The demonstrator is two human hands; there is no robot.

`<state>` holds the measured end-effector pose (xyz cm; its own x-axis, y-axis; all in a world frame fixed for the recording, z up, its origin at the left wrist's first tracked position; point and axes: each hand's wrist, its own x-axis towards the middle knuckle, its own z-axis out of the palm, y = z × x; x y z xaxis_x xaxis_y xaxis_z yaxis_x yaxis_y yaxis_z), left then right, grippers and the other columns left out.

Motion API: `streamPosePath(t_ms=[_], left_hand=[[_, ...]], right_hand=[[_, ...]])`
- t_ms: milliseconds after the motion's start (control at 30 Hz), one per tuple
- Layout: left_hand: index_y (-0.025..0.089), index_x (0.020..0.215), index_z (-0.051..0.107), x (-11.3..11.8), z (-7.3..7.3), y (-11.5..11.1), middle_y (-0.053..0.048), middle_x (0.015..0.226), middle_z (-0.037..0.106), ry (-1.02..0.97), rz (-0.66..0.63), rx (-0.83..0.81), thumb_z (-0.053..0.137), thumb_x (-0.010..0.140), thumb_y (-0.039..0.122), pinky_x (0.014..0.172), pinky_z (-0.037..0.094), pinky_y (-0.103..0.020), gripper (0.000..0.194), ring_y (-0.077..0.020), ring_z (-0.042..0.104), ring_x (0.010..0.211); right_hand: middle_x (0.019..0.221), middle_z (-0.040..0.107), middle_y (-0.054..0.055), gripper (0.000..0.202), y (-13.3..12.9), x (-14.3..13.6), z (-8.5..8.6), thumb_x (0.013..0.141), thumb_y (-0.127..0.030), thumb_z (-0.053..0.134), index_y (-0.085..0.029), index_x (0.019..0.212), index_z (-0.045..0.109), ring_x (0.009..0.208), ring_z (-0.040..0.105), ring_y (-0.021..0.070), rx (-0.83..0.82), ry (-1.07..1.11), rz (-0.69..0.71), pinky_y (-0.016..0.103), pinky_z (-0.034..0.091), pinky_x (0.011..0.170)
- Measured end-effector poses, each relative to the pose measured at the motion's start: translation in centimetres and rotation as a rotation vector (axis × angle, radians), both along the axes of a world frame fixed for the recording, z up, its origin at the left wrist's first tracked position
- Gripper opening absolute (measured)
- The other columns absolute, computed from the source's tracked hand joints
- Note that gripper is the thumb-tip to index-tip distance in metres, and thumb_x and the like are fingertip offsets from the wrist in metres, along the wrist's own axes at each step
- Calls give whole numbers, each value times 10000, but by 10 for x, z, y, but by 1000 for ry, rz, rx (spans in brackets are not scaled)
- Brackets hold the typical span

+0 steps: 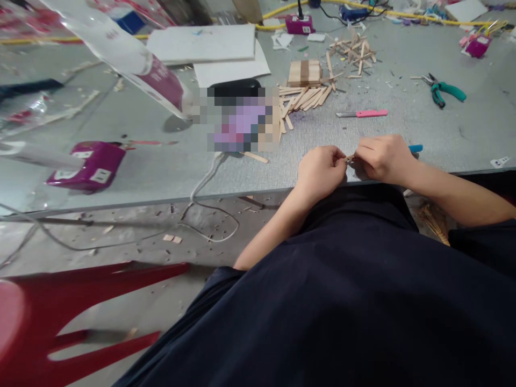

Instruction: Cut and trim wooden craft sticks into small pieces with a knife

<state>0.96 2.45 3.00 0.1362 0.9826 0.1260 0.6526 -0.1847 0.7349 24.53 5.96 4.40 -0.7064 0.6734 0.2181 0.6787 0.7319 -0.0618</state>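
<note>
At the table's front edge, my left hand and my right hand meet, fingertips closed from both sides on a small piece of wooden stick. Most of that piece is hidden by the fingers. Behind my right wrist a blue handle-like end sticks out; the rest of it is covered. Just beyond the hands lies a pink craft knife, blade pointing left. Loose wooden craft sticks and a banded bundle of sticks are farther back.
Green-handled pliers rest at the right. A blurred-out purple object lies left of the sticks, with a white cable hanging over the edge. Purple power sockets and white boards are on the table. A red chair stands lower left.
</note>
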Motion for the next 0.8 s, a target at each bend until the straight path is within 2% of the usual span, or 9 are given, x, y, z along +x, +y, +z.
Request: streamPosePath(t_ms=[133, 400, 500, 633, 800], left_hand=[[233, 937, 866, 0, 1, -1, -88, 857, 866, -12, -12, -11, 710, 1038, 211, 805, 547, -411, 188, -263, 737, 799], [225, 934, 841, 0, 1, -1, -77, 856, 854, 8, -9, -5, 695, 1035, 198, 763, 475, -401, 179, -243, 701, 767], [217, 968, 855, 0, 2, -2, -82, 884, 862, 40, -10, -9, 709, 1061, 256, 777, 480, -399, 177, -249, 707, 797], [206, 1016, 871, 0, 3, -3, -88, 947, 886, 81, -17, -20, 717, 1086, 283, 804, 507, -385, 186, -248, 732, 859], [203, 1024, 859, 0, 2, -3, -88, 955, 885, 88, -10, -24, 718, 1097, 254, 769, 460, -391, 167, -233, 708, 818]], right_hand=[[1066, 793, 127, 269, -1, -1, 2, 1197, -326, 545, -258, 986, 697, 884, 596, 262, 3, -13, -3, 450, 269, 757], [1069, 801, 112, 217, -3, -2, 3, 1188, -295, 637, -241, 982, 683, 883, 564, 227, -25, -5, -11, 443, 245, 772], [1113, 823, 126, 223, -3, -4, 5, 1190, -273, 580, -221, 1070, 760, 905, 604, 238, 22, -86, -3, 447, 232, 764], [1193, 851, 134, 328, -2, -6, 8, 1189, -271, 519, -202, 1235, 837, 927, 657, 265, 64, -214, 3, 447, 254, 757], [1206, 858, 143, 309, -1, -7, 11, 1222, -315, 553, -204, 1242, 841, 939, 665, 265, 19, -194, -16, 440, 311, 780]])
